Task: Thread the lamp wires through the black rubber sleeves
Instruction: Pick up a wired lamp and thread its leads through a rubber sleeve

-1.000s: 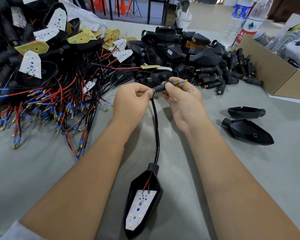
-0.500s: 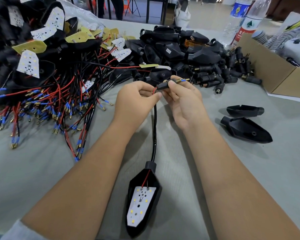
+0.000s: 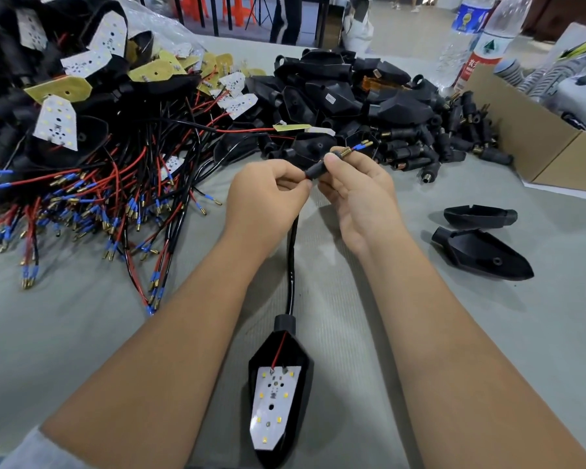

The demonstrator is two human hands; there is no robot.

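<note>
Two hands' fingers clamp rubber sleeve (image 3: 315, 170) | wire heap (image 3: 92, 198) left | housings (image 3: 481, 255) right

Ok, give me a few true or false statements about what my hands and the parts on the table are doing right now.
1. Both hands hold the same wired lamp. True: the left hand pinches the wire, the right hand grips the sleeve.
2. The wire tips are hidden inside the sleeve. False: they stick out past it.
3. The lamp housing hangs in the air. False: it lies on the table.
4. Two empty housings lie right of the hands. True.
5. The cardboard box sits at the left. False: it is at the right.
</note>
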